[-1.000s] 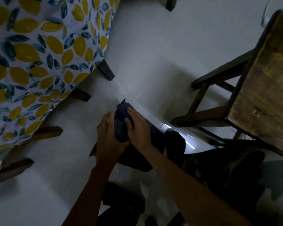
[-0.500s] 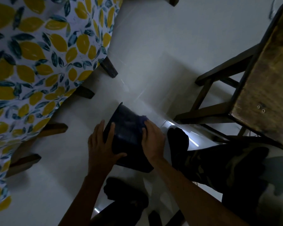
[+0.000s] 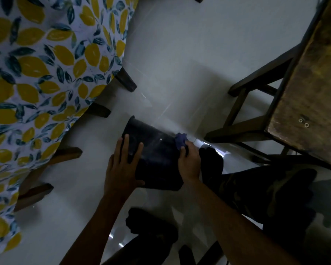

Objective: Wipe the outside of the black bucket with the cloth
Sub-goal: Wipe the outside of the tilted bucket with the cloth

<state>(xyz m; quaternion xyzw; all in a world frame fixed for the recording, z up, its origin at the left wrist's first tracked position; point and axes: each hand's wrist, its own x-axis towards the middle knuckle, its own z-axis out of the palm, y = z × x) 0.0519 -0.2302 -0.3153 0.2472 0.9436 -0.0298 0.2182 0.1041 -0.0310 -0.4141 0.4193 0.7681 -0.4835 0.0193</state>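
Observation:
The black bucket [image 3: 155, 155] lies tilted on the white tiled floor, its wide rim pointing up-left. My left hand [image 3: 123, 165] rests flat on the bucket's left side with fingers spread, steadying it. My right hand [image 3: 189, 161] presses a bunched blue cloth [image 3: 181, 140] against the bucket's right side; only the cloth's top pokes out above the fingers.
A table under a lemon-print cloth [image 3: 46, 73] with dark wooden legs [image 3: 126, 79] fills the left. A wooden stool [image 3: 304, 92] stands at right. My legs in camouflage trousers [image 3: 266, 188] and dark-socked feet [image 3: 151, 224] flank the bucket.
The cloth and my right hand slid from the bucket's top-left across to its right side. My left hand spread flat on the left wall, and more of the bucket shows.

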